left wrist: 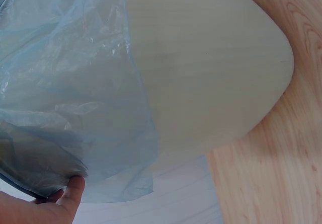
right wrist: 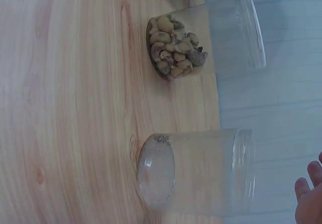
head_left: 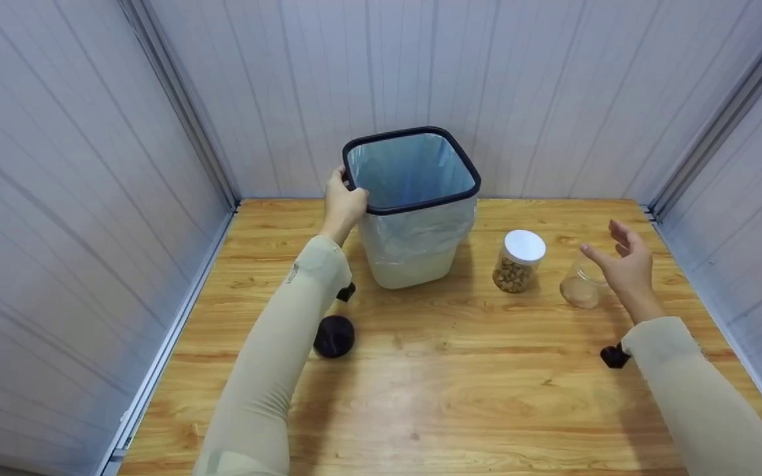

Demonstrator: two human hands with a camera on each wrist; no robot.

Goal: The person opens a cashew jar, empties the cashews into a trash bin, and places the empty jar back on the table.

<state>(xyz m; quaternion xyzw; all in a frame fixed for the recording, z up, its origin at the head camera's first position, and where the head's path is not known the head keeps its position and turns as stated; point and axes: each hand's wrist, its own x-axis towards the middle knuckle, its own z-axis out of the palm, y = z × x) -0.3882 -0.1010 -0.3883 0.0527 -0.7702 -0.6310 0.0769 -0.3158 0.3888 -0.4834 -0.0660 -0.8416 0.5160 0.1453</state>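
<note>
Wood table (head_left: 447, 403), pale walls (head_left: 328, 73) round it. Left hand (head_left: 344, 208) grips black rim (head_left: 424, 203) of bin (head_left: 414, 270) near back wall, bag (head_left: 414, 228) inside. Right hand (head_left: 629, 268) holds nothing, thumb and fingers apart, near top of open jar (head_left: 578, 291). Lidded jar (head_left: 516, 268) stands between open jar and bin.

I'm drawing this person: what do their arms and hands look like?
Both sleeves are long and pale cream. The left one has a blurry dark marking near its cuff. A black piece shows by each cuff. Left hand and right hand wear no gloves.
</note>
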